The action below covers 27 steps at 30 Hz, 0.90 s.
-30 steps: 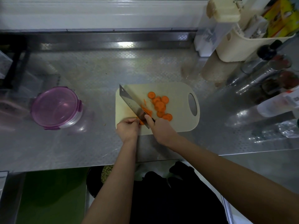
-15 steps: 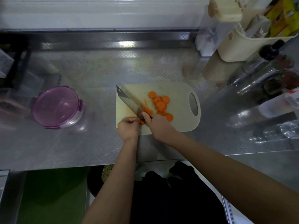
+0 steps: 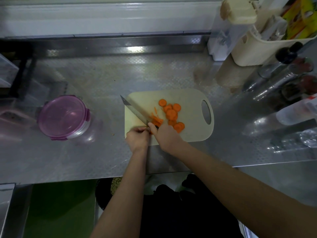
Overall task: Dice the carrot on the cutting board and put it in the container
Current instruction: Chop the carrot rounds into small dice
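The right hand (image 3: 167,137) is curling its fingers round a steel cleaver (image 3: 135,110) angled toward ten o'clock on the pale plastic cutting board (image 3: 188,129), the left hand (image 3: 138,139) is pinching an orange carrot stub (image 3: 151,132) beside it, and the purple-lidded round container (image 3: 63,116) is sitting at nine o'clock.

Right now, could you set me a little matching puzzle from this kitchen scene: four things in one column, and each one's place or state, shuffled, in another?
Things:
1. knife
2. round carrot slices
3. purple-lidded container
4. left hand

Places or states:
A. lid on, standing on the steel counter left of the cutting board
B. lying loose mid-board, right of the blade
C. gripped by the right hand, blade slanting across the board
D. pinching a carrot piece at the board's near edge

Pairs: 1-C, 2-B, 3-A, 4-D.
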{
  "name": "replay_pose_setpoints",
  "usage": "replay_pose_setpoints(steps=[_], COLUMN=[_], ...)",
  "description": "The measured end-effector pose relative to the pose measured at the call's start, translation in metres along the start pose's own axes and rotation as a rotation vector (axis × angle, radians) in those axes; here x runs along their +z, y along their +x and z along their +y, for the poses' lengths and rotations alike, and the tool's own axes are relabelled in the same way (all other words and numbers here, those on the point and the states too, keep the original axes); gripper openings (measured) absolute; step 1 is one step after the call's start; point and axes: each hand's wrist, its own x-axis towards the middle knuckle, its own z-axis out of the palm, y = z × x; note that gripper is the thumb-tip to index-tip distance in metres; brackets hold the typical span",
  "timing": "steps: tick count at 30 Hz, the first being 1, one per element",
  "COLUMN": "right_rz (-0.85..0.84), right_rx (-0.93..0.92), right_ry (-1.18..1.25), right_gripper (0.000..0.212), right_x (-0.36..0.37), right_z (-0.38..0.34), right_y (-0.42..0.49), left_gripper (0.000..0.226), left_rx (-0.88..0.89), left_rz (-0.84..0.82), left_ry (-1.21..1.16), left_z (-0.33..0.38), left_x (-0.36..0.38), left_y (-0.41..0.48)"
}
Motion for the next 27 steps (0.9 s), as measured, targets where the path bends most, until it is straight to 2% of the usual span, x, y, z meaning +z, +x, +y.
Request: replay_pose_setpoints(steps=[3,8,10,13,15,18,21,23,24,25,27], right_rz=[0.022,0.054,0.055,-0.025,-0.046,-0.026,0.032,0.095,0.12,0.099,0.068], right_rx=[0.044,0.122,0.116,0.106,0.085,0.085,0.124,0.189,0.126,0.133,0.185], right_ry=[0.097,0.303,0.311,0.511,0.538,0.381,0.419,0.561,0.526,0.513,0.661], right_gripper=[0.06,0.051,0.052,0.049,0.052,0.058,0.048,0.044,0.046,0.046,0.049], right_x=[0.001,0.004,0.005,-0.005,-0.014,-0.018,-0.016,-0.014,-0.011,-0.008,-0.004], right_z=[0.0,-0.006,-0.006,-0.002,0.001,0.012,0.013,0.014,0.017,0.019,0.02], right_y=[0.001,0.009,0.011,0.01,0.01,0.007,0.0,-0.001,-0.004,-0.005,-0.007], left_gripper=[0.024,0.01,0.011,0.019,0.026,0.024,0.013,0.011,0.013,0.015,0.017], left_rx=[0.009,0.014,0.019,0.016,0.025,0.058,0.083,0.086,0.087,0.09,0.1], left_rz=[-0.001,0.021,0.022,0.01,0.025,0.018,0.037,0.045,0.039,0.031,0.014], left_ry=[0.013,0.041,0.038,-0.015,-0.032,-0.032,0.004,0.007,-0.003,-0.018,-0.039], left_z=[0.0,0.005,0.005,0.0,-0.005,-0.006,-0.003,-0.002,-0.002,-0.003,-0.004], left_x=[-0.001,-0.002,-0.003,-0.001,0.001,0.004,0.003,0.002,0.002,0.002,0.001], left_y=[0.0,-0.005,-0.007,-0.006,-0.004,-0.004,-0.007,-0.008,-0.009,-0.008,-0.007])
